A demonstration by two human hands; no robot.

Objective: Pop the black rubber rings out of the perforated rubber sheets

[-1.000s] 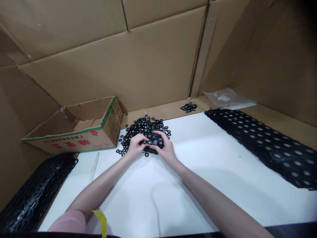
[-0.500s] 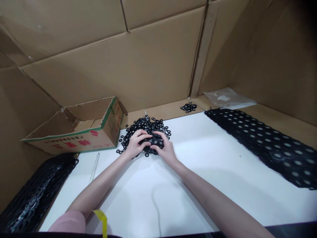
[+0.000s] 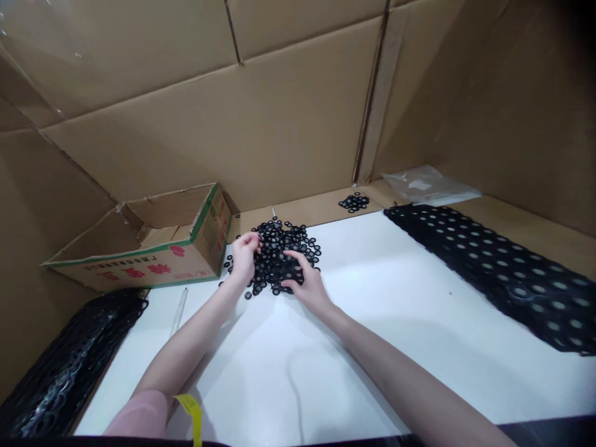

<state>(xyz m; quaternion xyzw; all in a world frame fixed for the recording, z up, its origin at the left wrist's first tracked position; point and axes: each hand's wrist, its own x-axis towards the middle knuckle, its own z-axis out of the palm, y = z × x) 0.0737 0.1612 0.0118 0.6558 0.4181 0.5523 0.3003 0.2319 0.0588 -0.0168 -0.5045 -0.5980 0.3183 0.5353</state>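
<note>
Small black rings (image 3: 274,242) lie in a loose pile on the white tabletop. At the pile's left edge my left hand (image 3: 244,256) is closed, its fingertips pinched together; whatever is between them is too small to make out. My right hand (image 3: 311,287) is at the pile's front right, thumb and fingers curved around a cluster of the black rings. Part of that cluster is hidden by the hand.
An open cardboard box (image 3: 158,264) stands left of the pile. A smaller ring heap (image 3: 354,202) lies behind, near a clear plastic bag (image 3: 428,183). Black sheets with round holes lie at right (image 3: 488,267) and left (image 3: 69,366). Cardboard walls (image 3: 298,118) enclose the table.
My left hand has moved left, away from my right hand, and its fingers have closed into a pinch. My right hand has stayed almost in place around the rings.
</note>
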